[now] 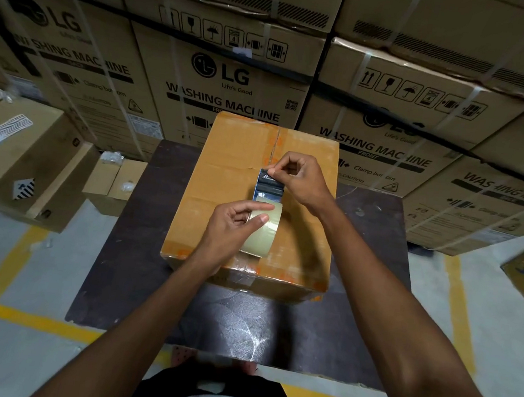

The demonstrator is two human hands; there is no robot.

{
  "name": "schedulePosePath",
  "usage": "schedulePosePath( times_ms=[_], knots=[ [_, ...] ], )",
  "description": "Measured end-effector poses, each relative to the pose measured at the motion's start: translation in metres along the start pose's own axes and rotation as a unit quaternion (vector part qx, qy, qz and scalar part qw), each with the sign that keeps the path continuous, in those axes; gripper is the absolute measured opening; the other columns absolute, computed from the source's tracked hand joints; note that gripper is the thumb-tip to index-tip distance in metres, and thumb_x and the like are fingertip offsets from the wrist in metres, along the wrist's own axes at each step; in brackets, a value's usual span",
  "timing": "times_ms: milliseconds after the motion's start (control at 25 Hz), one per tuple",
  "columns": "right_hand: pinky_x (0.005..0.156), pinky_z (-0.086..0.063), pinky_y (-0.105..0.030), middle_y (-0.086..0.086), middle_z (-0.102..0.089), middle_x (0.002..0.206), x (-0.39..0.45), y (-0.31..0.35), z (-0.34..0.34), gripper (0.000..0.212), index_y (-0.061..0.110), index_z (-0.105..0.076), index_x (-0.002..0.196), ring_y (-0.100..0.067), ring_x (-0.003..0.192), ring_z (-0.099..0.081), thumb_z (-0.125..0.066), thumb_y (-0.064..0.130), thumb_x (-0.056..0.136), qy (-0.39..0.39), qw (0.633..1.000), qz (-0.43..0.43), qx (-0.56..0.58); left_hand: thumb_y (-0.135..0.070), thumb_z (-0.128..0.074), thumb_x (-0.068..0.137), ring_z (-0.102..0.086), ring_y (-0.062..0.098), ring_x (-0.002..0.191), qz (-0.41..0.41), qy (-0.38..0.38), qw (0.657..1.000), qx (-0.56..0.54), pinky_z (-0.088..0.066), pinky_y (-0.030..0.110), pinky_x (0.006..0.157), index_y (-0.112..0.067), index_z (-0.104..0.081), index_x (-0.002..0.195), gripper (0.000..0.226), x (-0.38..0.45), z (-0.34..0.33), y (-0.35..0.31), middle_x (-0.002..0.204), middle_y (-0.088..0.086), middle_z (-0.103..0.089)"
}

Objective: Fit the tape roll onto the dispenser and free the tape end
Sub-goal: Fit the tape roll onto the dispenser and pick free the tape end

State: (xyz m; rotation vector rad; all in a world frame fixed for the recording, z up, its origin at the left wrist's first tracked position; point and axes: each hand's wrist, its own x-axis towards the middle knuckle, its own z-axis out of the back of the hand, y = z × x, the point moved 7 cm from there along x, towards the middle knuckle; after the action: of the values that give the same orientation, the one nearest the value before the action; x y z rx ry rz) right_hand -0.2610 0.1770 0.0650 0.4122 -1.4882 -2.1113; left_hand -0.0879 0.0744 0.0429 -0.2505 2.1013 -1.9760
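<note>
Hiding dispenser (pixel 268 187): hands, tape roll (pixel 265 231)

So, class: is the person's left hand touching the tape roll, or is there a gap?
Touching. The head view shows the left hand wrapped around the tape roll, its thumb pressed flat on the roll's outer face with no gap visible.

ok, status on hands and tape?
Left hand gripping clear tape roll. Right hand pinching at black dispenser front. Both over brown cardboard box. Nothing obstructing.
</note>
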Motion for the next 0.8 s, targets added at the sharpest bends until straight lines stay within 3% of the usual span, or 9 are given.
schedulePosePath(
  times_ms=[120,240,400,480,560,680,800],
  knots=[
    [0.084,-0.063,-0.04,-0.032,-0.076,0.1,0.004,-0.002,-0.001,0.018,-0.006,-0.068,0.086,-0.027,0.1,-0.079,-0.078,0.008,0.092,0.004,1.0,0.001,0.011,-0.004,-0.075,0.097,-0.074,-0.002,0.099,-0.019,-0.007,1.0,0.022,-0.054,0.014,0.085,-0.015,-0.083,0.115,0.022,-0.005,-0.002,0.001,0.108,-0.017,-0.083],
    [0.067,-0.059,-0.023,-0.034,-0.073,0.097,0.008,0.004,-0.003,0.019,-0.006,-0.065,0.086,-0.027,0.092,-0.075,-0.078,0.007,0.094,0.031,0.999,-0.008,0.018,0.0,-0.075,0.096,-0.074,-0.001,0.096,-0.036,-0.012,0.999,0.018,-0.054,0.014,0.083,-0.012,-0.082,0.113,0.022,-0.014,-0.002,0.005,0.104,-0.016,-0.083],
    [0.059,-0.055,-0.02,-0.01,-0.071,0.084,0.009,0.012,-0.008,0.014,0.001,-0.065,0.088,-0.014,0.077,-0.069,-0.075,0.007,0.096,0.055,0.998,-0.028,0.025,0.004,-0.075,0.095,-0.058,-0.008,0.064,-0.052,-0.011,0.998,0.039,-0.042,0.007,0.064,-0.003,-0.082,0.112,0.02,-0.024,0.0,0.016,0.08,-0.022,-0.077],
    [0.052,-0.054,-0.023,-0.007,-0.075,0.081,0.009,0.01,-0.007,0.015,0.006,-0.063,0.088,-0.01,0.068,-0.07,-0.072,0.007,0.099,0.043,0.997,-0.052,0.039,0.006,-0.075,0.094,-0.07,-0.007,0.081,-0.063,-0.019,0.997,0.04,-0.049,0.009,0.076,0.0,-0.081,0.112,0.02,-0.029,0.001,0.017,0.092,-0.019,-0.082],
    [0.047,-0.053,-0.025,-0.006,-0.077,0.08,0.011,0.01,-0.008,0.016,0.009,-0.061,0.088,-0.011,0.063,-0.071,-0.07,0.008,0.101,0.042,0.995,-0.073,0.047,0.007,-0.076,0.093,-0.077,0.004,0.099,-0.071,-0.034,0.996,0.029,-0.056,0.018,0.088,-0.003,-0.082,0.111,0.021,-0.036,0.0,0.02,0.107,-0.01,-0.084],
    [0.047,-0.053,-0.027,-0.01,-0.078,0.083,0.013,0.014,-0.012,0.017,0.011,-0.06,0.088,-0.013,0.064,-0.072,-0.069,0.009,0.102,0.056,0.994,-0.084,0.041,0.008,-0.076,0.092,-0.078,0.015,0.106,-0.075,-0.049,0.996,0.01,-0.058,0.028,0.094,-0.009,-0.082,0.11,0.025,-0.045,-0.004,0.025,0.114,0.002,-0.084],
    [0.05,-0.056,-0.03,-0.007,-0.077,0.082,0.015,0.019,-0.012,0.014,0.011,-0.062,0.09,-0.013,0.066,-0.071,-0.07,0.013,0.101,0.081,0.992,-0.086,0.04,0.01,-0.073,0.094,-0.076,0.016,0.113,-0.081,-0.025,0.996,0.007,-0.058,0.03,0.099,-0.007,-0.08,0.118,0.03,-0.048,-0.007,0.022,0.118,0.009,-0.082]
  ],
)
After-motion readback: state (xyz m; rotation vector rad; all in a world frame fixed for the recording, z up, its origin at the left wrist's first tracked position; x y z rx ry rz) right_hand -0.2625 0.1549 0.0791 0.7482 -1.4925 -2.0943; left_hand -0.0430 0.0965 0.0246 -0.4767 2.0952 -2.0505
